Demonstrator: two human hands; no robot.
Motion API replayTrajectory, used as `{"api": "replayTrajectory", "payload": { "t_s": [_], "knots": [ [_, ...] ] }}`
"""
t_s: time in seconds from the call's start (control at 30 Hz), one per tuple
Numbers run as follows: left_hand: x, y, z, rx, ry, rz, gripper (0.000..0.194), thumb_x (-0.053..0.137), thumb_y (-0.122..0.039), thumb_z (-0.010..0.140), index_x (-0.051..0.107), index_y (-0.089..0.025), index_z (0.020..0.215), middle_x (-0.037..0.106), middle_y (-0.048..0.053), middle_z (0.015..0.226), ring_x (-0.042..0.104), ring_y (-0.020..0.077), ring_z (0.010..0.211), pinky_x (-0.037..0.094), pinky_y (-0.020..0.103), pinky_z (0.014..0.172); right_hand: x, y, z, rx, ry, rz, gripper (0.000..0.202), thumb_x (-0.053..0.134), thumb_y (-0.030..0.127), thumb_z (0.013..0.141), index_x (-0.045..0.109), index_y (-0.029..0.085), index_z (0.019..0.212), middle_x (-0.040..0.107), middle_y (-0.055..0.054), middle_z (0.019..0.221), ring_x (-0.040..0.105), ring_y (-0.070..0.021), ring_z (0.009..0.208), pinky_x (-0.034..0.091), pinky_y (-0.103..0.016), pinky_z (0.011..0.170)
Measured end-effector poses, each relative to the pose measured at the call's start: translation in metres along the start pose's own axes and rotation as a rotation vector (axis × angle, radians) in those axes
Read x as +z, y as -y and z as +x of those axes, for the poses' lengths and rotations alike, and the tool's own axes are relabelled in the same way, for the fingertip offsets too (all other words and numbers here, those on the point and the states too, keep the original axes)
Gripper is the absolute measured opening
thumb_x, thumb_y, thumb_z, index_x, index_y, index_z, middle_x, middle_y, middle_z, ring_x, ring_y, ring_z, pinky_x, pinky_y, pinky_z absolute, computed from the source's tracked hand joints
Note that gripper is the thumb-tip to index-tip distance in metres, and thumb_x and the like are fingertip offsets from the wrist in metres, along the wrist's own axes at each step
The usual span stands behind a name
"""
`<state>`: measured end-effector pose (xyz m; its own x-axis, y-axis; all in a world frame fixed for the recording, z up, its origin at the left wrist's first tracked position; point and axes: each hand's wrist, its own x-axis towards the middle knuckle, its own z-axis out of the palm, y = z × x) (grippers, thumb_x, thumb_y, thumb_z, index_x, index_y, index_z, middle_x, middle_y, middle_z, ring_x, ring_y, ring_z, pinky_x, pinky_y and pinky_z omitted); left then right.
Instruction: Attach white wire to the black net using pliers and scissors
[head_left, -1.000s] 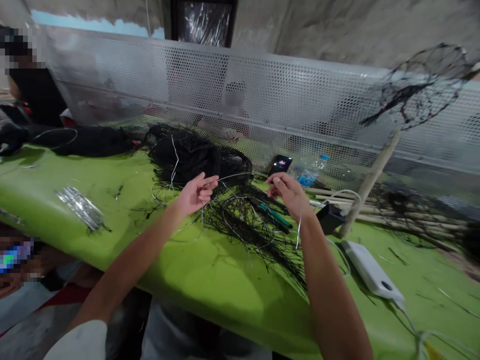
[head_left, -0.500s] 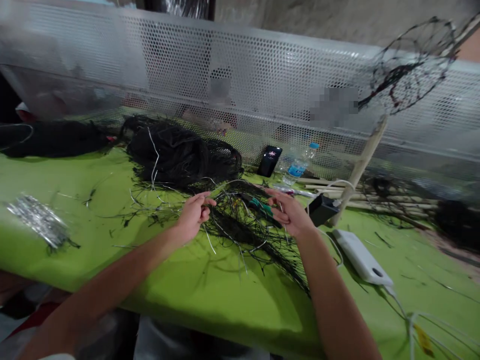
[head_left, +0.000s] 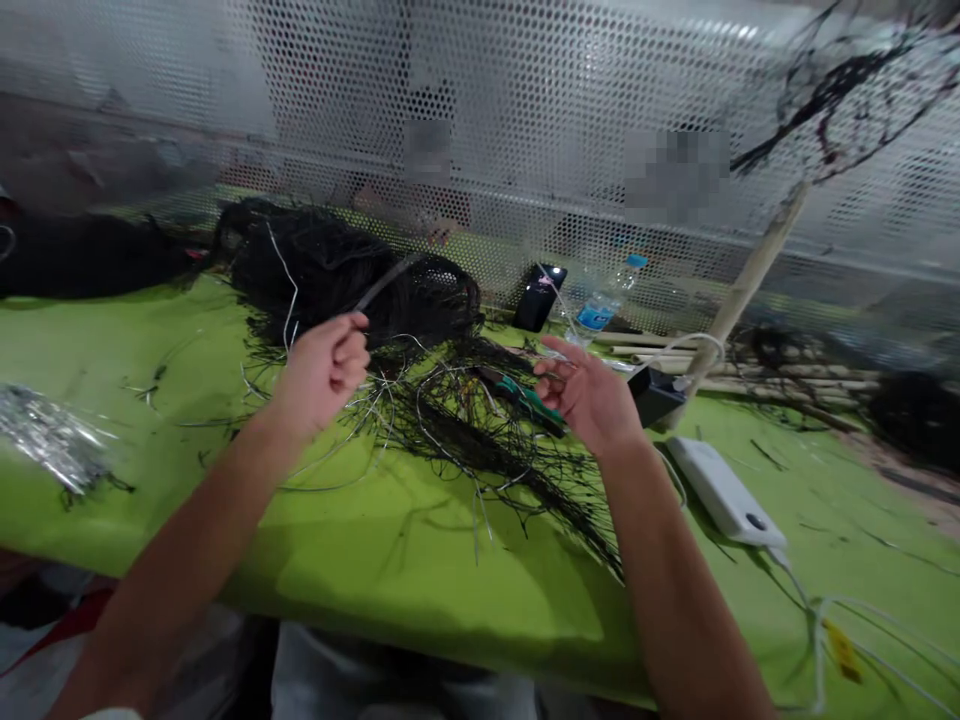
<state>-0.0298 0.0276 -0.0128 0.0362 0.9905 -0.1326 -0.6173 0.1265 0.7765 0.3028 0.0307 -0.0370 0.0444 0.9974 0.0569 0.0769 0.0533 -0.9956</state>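
My left hand [head_left: 328, 368] is closed in a pinch on a thin wire [head_left: 386, 278], which rises blurred from the fingertips before a heap of black netting [head_left: 330, 270]. My right hand [head_left: 589, 390] is raised above the green table [head_left: 420, 580], fingers curled and thumb side up, with a thin wire [head_left: 556, 295] standing up by its fingertips. Between the hands lies a tangle of black mesh [head_left: 480, 450] with loose silver wires. Green-handled pliers [head_left: 529, 398] rest on the mesh, just left of my right hand.
A perforated metal screen [head_left: 510, 130] runs behind the table. Near it stand a phone [head_left: 540, 297] and a water bottle [head_left: 604, 305]. At right are a pole [head_left: 750, 290], a black box [head_left: 656, 393] and a white power bank [head_left: 726, 492]. Cut silver wires [head_left: 52, 435] lie at left.
My hands have moved apart, the left one toward the left and slightly up. The wire that arched between them now shows as separate raised lengths. The view has tilted down.
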Motion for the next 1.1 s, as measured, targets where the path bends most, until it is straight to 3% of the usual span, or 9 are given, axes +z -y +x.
{"api": "replayTrajectory", "payload": {
  "t_s": [0.1, 0.2, 0.33, 0.4, 0.57, 0.7, 0.9, 1.0, 1.1],
  "knots": [
    [-0.012, -0.031, 0.021, 0.127, -0.067, -0.063, 0.035, 0.034, -0.01, 0.109, 0.058, -0.017, 0.084, 0.031, -0.01, 0.048, 0.026, 0.0032, 0.034, 0.018, 0.015, 0.035, 0.018, 0.009, 0.005, -0.138, 0.059, -0.199, 0.03, 0.062, 0.048, 0.092, 0.074, 0.023, 0.102, 0.067, -0.003, 0.081, 0.061, -0.0181, 0.069, 0.046, -0.029, 0.058],
    [-0.032, -0.037, 0.05, 0.103, -0.116, -0.065, 0.042, 0.026, -0.006, 0.108, 0.055, -0.016, 0.079, 0.03, -0.009, 0.047, 0.025, 0.0031, 0.034, 0.019, 0.015, 0.035, 0.052, 0.018, 0.009, -0.264, 0.187, -0.39, 0.012, 0.072, 0.03, 0.089, 0.079, 0.022, 0.096, 0.074, -0.005, 0.087, 0.064, -0.0208, 0.081, 0.048, -0.033, 0.072],
    [-0.063, -0.027, 0.081, 0.08, -0.166, -0.02, 0.037, 0.036, -0.006, 0.107, 0.055, -0.017, 0.078, 0.034, -0.008, 0.05, 0.034, 0.004, 0.037, 0.027, 0.014, 0.04, 0.109, 0.019, -0.004, -0.699, 0.726, -0.869, 0.023, 0.056, 0.018, 0.103, 0.077, 0.02, 0.113, 0.079, -0.009, 0.111, 0.07, -0.0242, 0.103, 0.052, -0.04, 0.091],
    [-0.074, -0.024, 0.09, 0.094, -0.188, 0.018, 0.031, 0.044, -0.007, 0.106, 0.057, -0.018, 0.079, 0.042, -0.007, 0.053, 0.045, 0.0054, 0.043, 0.036, 0.014, 0.046, 0.135, 0.01, -0.018, -0.847, 0.931, -1.013, 0.02, 0.06, 0.015, 0.101, 0.075, 0.017, 0.114, 0.079, -0.011, 0.113, 0.07, -0.0247, 0.106, 0.052, -0.039, 0.093],
    [-0.085, -0.03, 0.096, 0.128, -0.144, 0.16, 0.023, 0.048, -0.012, 0.105, 0.068, -0.014, 0.095, 0.067, 0.002, 0.072, 0.069, 0.0129, 0.069, 0.053, 0.022, 0.065, 0.167, -0.016, -0.041, -1.04, 1.051, -1.336, 0.015, 0.065, 0.007, 0.093, 0.072, 0.018, 0.102, 0.076, -0.007, 0.096, 0.069, -0.0228, 0.084, 0.052, -0.036, 0.076],
    [-0.095, -0.045, 0.095, 0.155, -0.043, 0.258, 0.02, 0.051, -0.01, 0.102, 0.071, -0.013, 0.102, 0.067, 0.002, 0.073, 0.069, 0.0135, 0.068, 0.056, 0.025, 0.066, 0.158, -0.003, -0.034, -1.071, 0.976, -1.346, 0.019, 0.057, 0.007, 0.099, 0.07, 0.018, 0.109, 0.074, -0.009, 0.104, 0.067, -0.0227, 0.084, 0.05, -0.036, 0.075],
    [-0.116, -0.075, 0.084, 0.161, 0.038, 0.425, 0.03, 0.056, -0.004, 0.095, 0.072, -0.014, 0.118, 0.072, 0.005, 0.078, 0.071, 0.0171, 0.07, 0.058, 0.026, 0.065, 0.146, 0.051, 0.012, -0.951, 0.572, -0.968, 0.026, 0.045, 0.018, 0.109, 0.071, 0.018, 0.105, 0.071, -0.007, 0.096, 0.065, -0.0197, 0.085, 0.047, -0.031, 0.077],
    [-0.121, -0.077, 0.079, 0.206, -0.002, 0.513, 0.03, 0.059, -0.008, 0.096, 0.07, -0.016, 0.123, 0.072, 0.006, 0.081, 0.07, 0.0169, 0.069, 0.054, 0.026, 0.063, 0.154, 0.074, 0.045, -0.863, 0.379, -0.725, 0.024, 0.053, 0.023, 0.107, 0.074, 0.02, 0.097, 0.07, -0.002, 0.082, 0.066, -0.0163, 0.073, 0.048, -0.03, 0.075],
    [-0.125, -0.072, 0.078, 0.273, -0.103, 0.654, 0.025, 0.064, -0.01, 0.094, 0.072, -0.015, 0.117, 0.069, 0.004, 0.078, 0.064, 0.0146, 0.063, 0.044, 0.023, 0.057, 0.167, 0.084, 0.073, -0.767, 0.275, -0.588, 0.019, 0.058, 0.021, 0.103, 0.075, 0.02, 0.094, 0.065, 0.003, 0.072, 0.062, -0.0115, 0.055, 0.048, -0.028, 0.068]
  ]
}}
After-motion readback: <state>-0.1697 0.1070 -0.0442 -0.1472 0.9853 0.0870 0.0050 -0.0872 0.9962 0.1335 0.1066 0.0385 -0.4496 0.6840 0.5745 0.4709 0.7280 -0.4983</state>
